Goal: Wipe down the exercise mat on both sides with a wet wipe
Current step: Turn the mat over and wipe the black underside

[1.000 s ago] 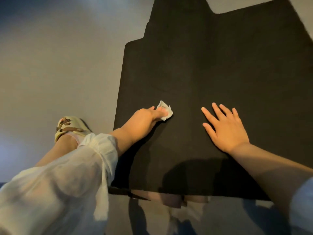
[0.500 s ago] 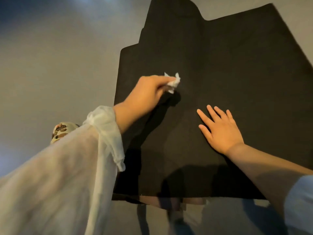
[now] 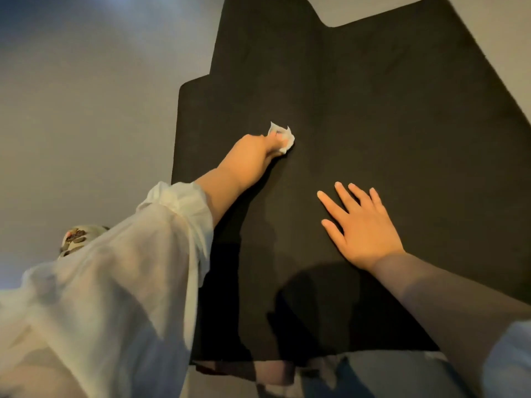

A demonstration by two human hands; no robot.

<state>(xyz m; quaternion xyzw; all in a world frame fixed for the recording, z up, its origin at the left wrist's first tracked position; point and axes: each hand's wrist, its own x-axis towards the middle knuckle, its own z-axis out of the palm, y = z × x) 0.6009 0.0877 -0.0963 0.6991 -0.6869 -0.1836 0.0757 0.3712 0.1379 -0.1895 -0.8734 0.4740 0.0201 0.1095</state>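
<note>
Fingers of my left hand pinch the crumpled wipe onto the black mat on the floor, my right hand flat beside, so pushing hard could bunch the mat or tear the small wipe.

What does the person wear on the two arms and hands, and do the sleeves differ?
The left arm wears a thin, loose white sleeve, gathered below the wrist. The right arm is bare up to a pale blue sleeve edge at the frame corner. The left hand and right hand show no gloves or rings.
</note>
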